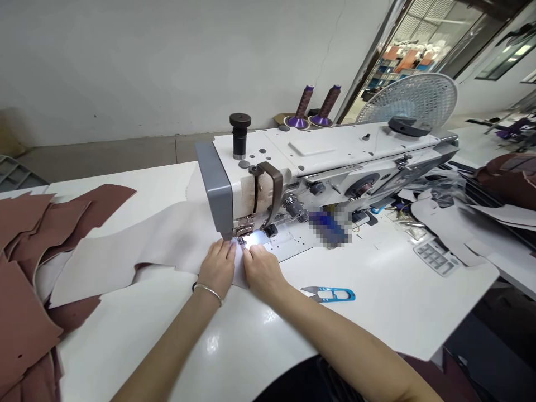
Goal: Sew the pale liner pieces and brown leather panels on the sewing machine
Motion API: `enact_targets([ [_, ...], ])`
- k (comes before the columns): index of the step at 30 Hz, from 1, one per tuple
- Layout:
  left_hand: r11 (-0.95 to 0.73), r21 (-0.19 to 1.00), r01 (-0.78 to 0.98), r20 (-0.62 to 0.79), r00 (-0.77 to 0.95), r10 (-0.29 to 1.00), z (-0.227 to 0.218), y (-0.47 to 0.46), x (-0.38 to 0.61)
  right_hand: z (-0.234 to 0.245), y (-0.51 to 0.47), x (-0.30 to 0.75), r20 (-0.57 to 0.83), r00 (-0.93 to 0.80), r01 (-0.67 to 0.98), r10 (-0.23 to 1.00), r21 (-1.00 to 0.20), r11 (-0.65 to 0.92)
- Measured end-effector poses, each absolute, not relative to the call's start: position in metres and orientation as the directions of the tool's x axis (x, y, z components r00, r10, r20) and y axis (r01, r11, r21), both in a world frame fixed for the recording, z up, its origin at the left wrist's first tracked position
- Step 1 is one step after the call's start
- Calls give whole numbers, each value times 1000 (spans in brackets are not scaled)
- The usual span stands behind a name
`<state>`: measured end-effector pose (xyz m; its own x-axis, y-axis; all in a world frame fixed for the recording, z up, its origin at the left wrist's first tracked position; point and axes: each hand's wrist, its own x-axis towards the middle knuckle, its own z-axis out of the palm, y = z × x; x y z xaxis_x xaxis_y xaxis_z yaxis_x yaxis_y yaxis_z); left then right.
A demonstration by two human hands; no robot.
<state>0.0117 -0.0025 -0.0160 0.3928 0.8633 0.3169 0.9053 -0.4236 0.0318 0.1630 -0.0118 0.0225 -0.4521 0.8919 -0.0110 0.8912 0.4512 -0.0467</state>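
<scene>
A white industrial sewing machine [335,156] stands on a white table [377,296]. A pale grey-beige piece of material [138,245] runs from the left under the machine's presser foot [242,237]. My left hand [218,268], with a thin bracelet at the wrist, rests fingers down on the material just in front of the foot. My right hand [262,271] lies beside it, its fingertips pressed on the material's edge by the needle. The fingers of both hands are held together and press flat.
Blue thread snips [330,293] lie on the table right of my right arm. A pile of reddish-brown cut pieces [29,279] covers the left side. Two thread cones [314,106] and a fan [412,100] stand behind the machine. A grey keypad [435,257] lies at the right.
</scene>
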Motion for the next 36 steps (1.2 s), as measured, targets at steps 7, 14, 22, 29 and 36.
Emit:
enact_targets([
  [7, -454, 45, 890, 282, 425, 860, -10, 9, 4, 21, -12, 159, -14, -434, 900, 901, -38, 433],
  [14, -488, -23, 873, 512, 429, 744, -5, -5, 13, 21, -12, 158, -7, -440, 897, 898, -59, 439],
  [22, -458, 12, 889, 546, 378, 748, -7, -25, 29, 21, -14, 162, 30, -448, 891, 894, -75, 449],
  [29, -502, -20, 865, 510, 441, 738, -3, -17, 18, 19, -14, 162, 44, -467, 881, 883, -65, 469],
  [36, -516, 5, 857, 525, 437, 731, 3, -25, 25, 21, -13, 165, 65, -509, 856, 858, -66, 513],
])
